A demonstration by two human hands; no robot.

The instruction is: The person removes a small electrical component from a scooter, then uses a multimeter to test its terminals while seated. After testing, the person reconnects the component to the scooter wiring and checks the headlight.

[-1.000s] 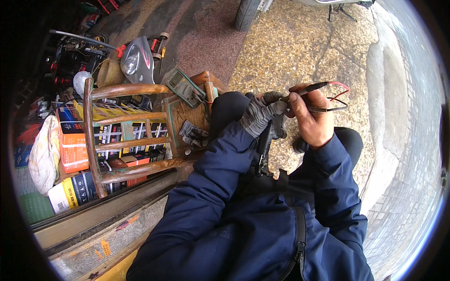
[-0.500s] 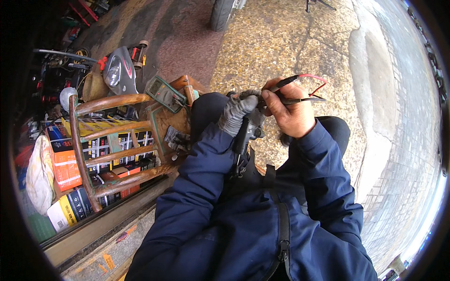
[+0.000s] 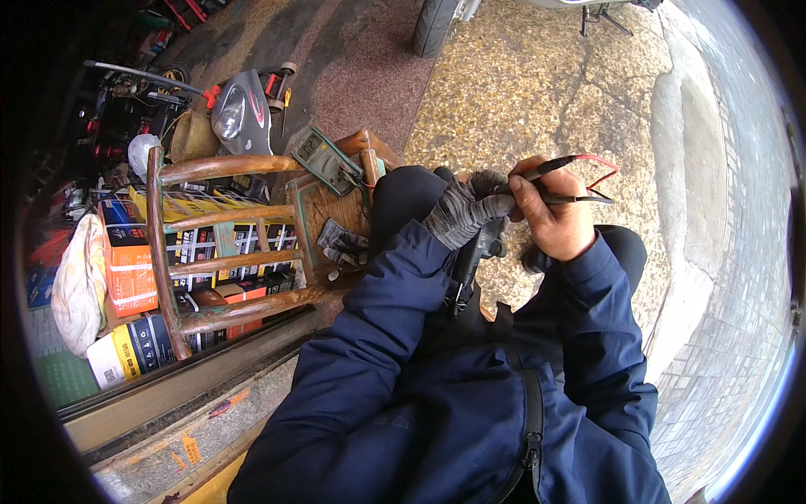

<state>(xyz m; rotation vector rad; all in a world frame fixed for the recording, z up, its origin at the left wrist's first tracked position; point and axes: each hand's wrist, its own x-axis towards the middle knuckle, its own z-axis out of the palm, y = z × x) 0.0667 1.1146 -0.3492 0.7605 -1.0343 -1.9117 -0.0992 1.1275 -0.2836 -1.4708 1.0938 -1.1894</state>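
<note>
I see the right hand (image 3: 554,220) pinching two probes (image 3: 555,165) at two o'clock, the meter (image 3: 321,158) at nine o'clock from them. The gloved left hand (image 3: 462,212) curls; I can't tell around what. I'd brace hand against hand, keeping the probes' tips apart.

From the right hand (image 3: 550,217), free room is opening toward twelve o'clock over speckled floor (image 3: 537,92). The red wire (image 3: 603,160) is looping across two, the right knee (image 3: 628,256) is crowding four, and the left hand (image 3: 460,217), left knee (image 3: 403,197) and wooden chair (image 3: 231,166) are obstructing nine.
</note>
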